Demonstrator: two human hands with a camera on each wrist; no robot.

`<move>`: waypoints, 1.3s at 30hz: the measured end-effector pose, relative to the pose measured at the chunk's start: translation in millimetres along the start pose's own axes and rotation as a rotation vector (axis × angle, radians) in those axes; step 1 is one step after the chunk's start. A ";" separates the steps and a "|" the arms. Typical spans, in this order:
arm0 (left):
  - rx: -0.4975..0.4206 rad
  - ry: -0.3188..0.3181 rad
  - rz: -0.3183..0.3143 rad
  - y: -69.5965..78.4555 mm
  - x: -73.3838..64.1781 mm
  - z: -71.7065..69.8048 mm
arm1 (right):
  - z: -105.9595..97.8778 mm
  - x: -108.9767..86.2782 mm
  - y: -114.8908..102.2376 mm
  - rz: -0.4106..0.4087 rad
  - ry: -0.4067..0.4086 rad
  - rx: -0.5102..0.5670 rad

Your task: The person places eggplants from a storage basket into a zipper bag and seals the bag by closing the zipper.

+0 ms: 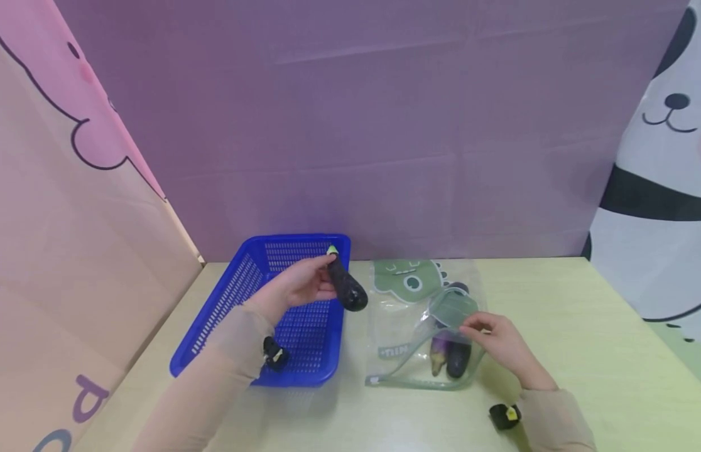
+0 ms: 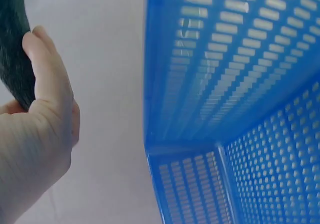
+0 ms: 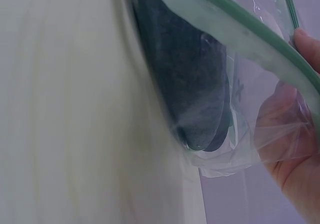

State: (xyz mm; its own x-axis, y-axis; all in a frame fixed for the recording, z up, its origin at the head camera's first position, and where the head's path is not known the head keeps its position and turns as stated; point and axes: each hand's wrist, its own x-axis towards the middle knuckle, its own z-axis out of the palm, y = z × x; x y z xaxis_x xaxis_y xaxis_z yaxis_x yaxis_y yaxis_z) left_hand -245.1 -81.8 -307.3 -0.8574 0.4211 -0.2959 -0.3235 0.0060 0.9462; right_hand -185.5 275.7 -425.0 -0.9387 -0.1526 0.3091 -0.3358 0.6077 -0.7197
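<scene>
An eggplant (image 1: 347,287), dark with a pale green stem end, is gripped in the left hand (image 1: 305,280) above the right rim of a blue basket (image 1: 331,351). In the left wrist view the thumb and fingers wrap the dark eggplant (image 2: 14,48) at the left edge. The right hand (image 1: 500,342) pinches the green-edged mouth of a clear zip bag (image 1: 392,326), holding it raised at the right side. Inside the bag lie a dark eggplant (image 1: 458,358) and a purple one with a pale end (image 1: 439,353). Through the right wrist view, dark eggplant (image 3: 182,73) shows inside the plastic.
Basket and bag stand side by side on a pale wooden table (image 1: 559,326). A purple cloth backdrop (image 1: 384,125) rises behind its far edge. Printed cartoon panels flank both sides. A black wrist camera (image 1: 504,416) sits by the right sleeve.
</scene>
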 end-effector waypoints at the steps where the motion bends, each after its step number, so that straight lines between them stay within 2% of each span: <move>1: -0.021 -0.011 -0.004 -0.4 -1.0 1.8 | 0.1 0.1 0.2 -0.002 0.002 0.001; 9: -0.181 -0.132 -0.007 -2.2 -7.8 15.6 | -0.7 0.1 -0.7 0.008 -0.007 0.005; 12: -0.210 -0.172 -0.010 -4.0 -9.7 21.3 | -0.9 -0.6 -1.8 0.008 -0.013 0.008; 17: -0.157 -0.208 -0.010 -6.8 -13.2 35.0 | -1.8 -0.1 -3.2 0.016 -0.018 0.016; 24: -0.087 -0.190 -0.031 -14.0 -16.9 55.7 | -2.0 0.2 -4.0 0.041 -0.032 0.009; 31: 0.003 -0.168 -0.043 -33.2 -13.2 73.5 | -2.2 0.4 -4.4 0.039 -0.034 0.009; 39: 0.019 -0.227 -0.069 -57.3 -7.0 88.4 | -2.3 0.2 -4.7 0.033 -0.037 0.009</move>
State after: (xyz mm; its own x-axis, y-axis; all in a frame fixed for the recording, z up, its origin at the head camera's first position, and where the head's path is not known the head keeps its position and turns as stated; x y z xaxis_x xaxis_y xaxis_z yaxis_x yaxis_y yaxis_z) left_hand -185.1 -4.9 -347.9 -0.7205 0.6125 -0.3252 -0.3690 0.0585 0.9276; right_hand -183.9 274.6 -420.1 -0.9513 -0.1612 0.2626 -0.3054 0.6057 -0.7348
